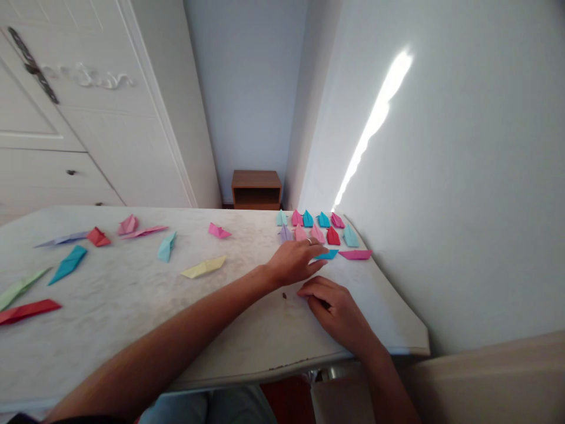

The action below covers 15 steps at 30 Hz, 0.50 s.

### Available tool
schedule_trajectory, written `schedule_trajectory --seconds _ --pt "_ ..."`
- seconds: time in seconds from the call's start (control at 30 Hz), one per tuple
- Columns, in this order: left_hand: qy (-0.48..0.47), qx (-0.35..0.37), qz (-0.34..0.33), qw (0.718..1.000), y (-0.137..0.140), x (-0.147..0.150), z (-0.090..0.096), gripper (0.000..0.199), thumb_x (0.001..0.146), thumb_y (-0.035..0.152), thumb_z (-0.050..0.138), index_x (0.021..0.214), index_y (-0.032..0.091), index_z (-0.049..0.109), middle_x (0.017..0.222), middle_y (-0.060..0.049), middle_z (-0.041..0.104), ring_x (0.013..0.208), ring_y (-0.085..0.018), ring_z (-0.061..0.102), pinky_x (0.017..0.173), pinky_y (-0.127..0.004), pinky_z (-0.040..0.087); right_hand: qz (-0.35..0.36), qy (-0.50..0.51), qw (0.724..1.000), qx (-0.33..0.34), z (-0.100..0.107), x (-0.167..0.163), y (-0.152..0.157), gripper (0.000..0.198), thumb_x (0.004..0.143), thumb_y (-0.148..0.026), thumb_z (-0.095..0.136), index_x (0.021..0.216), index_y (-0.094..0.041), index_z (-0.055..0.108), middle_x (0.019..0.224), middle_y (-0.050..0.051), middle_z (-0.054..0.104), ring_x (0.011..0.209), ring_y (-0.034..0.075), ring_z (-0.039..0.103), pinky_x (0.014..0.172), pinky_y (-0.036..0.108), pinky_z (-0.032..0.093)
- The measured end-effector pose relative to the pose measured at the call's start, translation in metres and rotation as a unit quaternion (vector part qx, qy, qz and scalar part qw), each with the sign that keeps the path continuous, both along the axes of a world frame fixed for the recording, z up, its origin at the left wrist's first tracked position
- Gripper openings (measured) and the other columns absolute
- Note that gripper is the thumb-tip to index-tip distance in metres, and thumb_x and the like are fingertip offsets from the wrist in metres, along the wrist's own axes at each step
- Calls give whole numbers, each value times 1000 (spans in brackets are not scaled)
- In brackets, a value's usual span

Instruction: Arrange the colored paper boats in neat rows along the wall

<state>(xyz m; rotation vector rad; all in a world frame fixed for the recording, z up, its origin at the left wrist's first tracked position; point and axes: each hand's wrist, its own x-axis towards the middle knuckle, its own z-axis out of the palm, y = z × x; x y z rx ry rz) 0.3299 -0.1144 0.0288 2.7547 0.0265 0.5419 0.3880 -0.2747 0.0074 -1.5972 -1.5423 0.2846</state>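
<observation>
Reaching over the bench [247, 338], the left hand [293, 259] lays its open, outstretched grip against a blue folded paper [329, 254], beside a magenta one [355, 255] by the right edge. Nearer the front edge, the right hand [335, 306] curls; whether its grip holds anything, I cannot tell.

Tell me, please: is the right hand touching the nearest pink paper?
Apart. The head view shows a strip of tabletop between the right hand and the nearest pink paper.
</observation>
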Motion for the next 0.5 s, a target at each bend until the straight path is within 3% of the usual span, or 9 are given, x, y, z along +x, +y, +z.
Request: schedule_trajectory --seconds 0.27,0.5 --pt "46 -8 33 998 6 -113 12 26 95 28 47 100 22 72 87 -4 72 77 -15 65 70 -25 42 2 -24 1000 -13 -3 1 -2 22 90 -14 48 92 -20 69 96 6 68 90 19 64 81 31 52" --pt "19 -86 132 987 21 -205 1 26 93 28 49 94 21 74 77 -4 70 68 -14 61 67 -23 41 -16 -54 998 -17 -8 4 -1 18 91 -24 52 90 -22 70 94 5 69 89 20 66 79 30 53"
